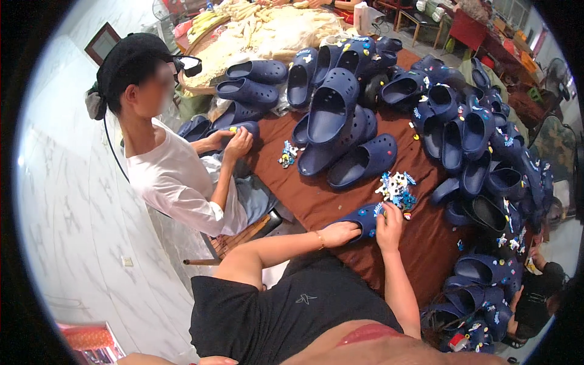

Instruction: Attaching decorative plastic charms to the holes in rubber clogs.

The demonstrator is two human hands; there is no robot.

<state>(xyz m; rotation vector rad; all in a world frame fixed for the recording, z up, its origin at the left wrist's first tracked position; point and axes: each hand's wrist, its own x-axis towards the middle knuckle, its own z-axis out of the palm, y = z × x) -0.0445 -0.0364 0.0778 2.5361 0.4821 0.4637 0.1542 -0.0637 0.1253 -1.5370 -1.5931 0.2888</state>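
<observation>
A navy clog (364, 220) with several charms on its upper lies at the near edge of the brown cloth. My left hand (340, 233) reaches into the clog's opening and holds it; the fingertips are hidden inside. Bent over the front of the same clog are the fingers of my right hand (389, 225); whether they also pinch a small charm cannot be made out. Just beyond it sits a pile of white, blue and black shoe charms (396, 187). Several plain navy clogs (364, 161) are stacked farther back.
On the left a seated person (176, 164) in a white shirt handles another clog (246, 129). A smaller charm pile (288, 153) lies near them. Heaped decorated clogs (474, 131) line the right side. Behind stands a round tray (204, 55) of pale yellow strips. Another person (538, 298) is at far right.
</observation>
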